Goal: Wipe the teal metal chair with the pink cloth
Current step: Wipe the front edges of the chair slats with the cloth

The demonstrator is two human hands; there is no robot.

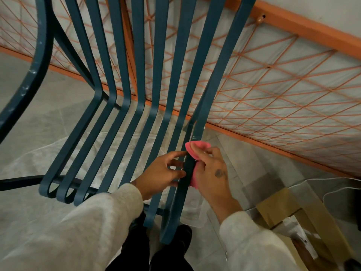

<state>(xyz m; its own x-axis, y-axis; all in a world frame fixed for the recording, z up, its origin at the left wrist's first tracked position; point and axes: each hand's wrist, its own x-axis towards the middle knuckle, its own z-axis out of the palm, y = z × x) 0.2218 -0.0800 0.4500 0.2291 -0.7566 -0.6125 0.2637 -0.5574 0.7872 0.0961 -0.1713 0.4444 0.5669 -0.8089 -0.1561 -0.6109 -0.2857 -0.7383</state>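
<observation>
The teal metal chair (125, 106) fills the middle of the view, its flat slats running from the backrest down into the seat. My right hand (212, 171) grips the pink cloth (197, 147), which is wrapped around the rightmost seat slat. My left hand (162, 173) holds the same slat from the left side, fingers curled over neighbouring slats. Part of the cloth shows below my right palm.
An orange-framed wire mesh panel (283, 90) leans along the wall behind the chair. A cardboard box with tape (289, 210) and clear plastic sheeting (332, 184) sit at lower right. White sheeting (39, 163) covers the grey tiled floor under the chair.
</observation>
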